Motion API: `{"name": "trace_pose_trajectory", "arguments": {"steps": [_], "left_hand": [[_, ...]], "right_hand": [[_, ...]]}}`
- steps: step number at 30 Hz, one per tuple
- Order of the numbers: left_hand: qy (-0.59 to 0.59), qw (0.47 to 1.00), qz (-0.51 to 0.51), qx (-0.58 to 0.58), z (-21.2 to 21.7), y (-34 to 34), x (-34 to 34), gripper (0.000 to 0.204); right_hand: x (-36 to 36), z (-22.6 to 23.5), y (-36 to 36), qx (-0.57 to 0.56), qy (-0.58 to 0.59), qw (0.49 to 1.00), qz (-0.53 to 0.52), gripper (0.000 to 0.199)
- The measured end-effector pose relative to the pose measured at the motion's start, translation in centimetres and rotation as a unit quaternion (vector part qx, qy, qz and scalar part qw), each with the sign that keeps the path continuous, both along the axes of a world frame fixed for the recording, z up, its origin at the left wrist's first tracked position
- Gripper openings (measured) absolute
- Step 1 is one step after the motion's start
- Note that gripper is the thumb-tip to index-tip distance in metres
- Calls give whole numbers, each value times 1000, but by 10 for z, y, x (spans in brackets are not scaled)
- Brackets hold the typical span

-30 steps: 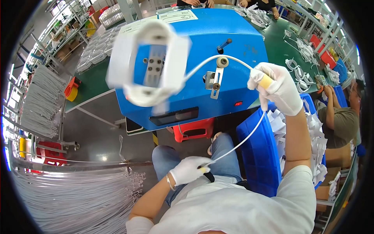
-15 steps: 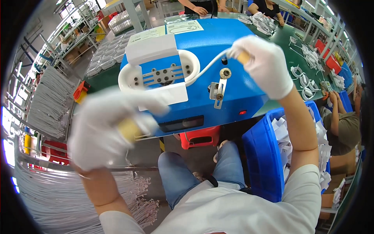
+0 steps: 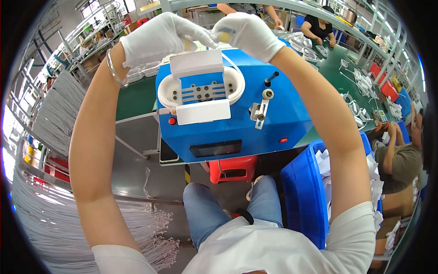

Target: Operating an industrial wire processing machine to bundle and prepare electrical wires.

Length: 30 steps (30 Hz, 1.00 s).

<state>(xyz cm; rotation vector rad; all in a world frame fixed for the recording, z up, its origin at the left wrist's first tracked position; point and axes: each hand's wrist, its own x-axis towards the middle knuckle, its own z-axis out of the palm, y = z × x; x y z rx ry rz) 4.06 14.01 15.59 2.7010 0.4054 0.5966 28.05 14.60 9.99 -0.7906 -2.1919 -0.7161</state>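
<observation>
Both of my hands wear white gloves with yellowish fingertips and meet above the far edge of a blue machine (image 3: 273,105). From the white coil holder (image 3: 235,96) on its top, a white cable (image 3: 232,63) rises to my right hand (image 3: 244,36), whose bent fingers close on it. My left hand (image 3: 159,39) comes in from the left, its fingers drawn together and their tips against the right fingers. What the left fingertips pinch, if anything, is hidden. White flaps (image 3: 203,112) stand in front of and behind the metal slotted plate (image 3: 205,92) in the holder.
A blue bin (image 3: 301,196) of white pieces stands at my right. Long white cables (image 3: 91,233) hang at my left. A red stool (image 3: 232,169) is under the machine. Coiled white cables (image 3: 358,109) lie on the green table at right; co-workers sit beyond.
My left hand has risen from the machine's front left to its far side. My right hand has moved up and left with the cable, and the hands now meet. The view has shifted slightly.
</observation>
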Motion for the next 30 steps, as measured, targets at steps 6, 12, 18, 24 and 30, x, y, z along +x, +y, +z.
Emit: {"name": "trace_pose_trajectory", "arguments": {"steps": [6,12,18,24,30], "left_hand": [[38,999,15,22,-3,-10,11,31],[61,988,140,0,3,-28,-44,19],[26,981,188,40,-18,-52,-63,17],[-59,958,233,157,-43,-62,-41,25],[-176,935,172,255,-78,-54,-24,12]], "right_hand": [[-11,9,-4,-90,-23,996,12,19],[-46,27,-101,33,65,997,34,15],[-59,0,-115,38,-124,987,-92,18],[-61,-7,-98,-76,-121,978,-154,20],[-31,3,-70,-271,66,960,-25,33]]}}
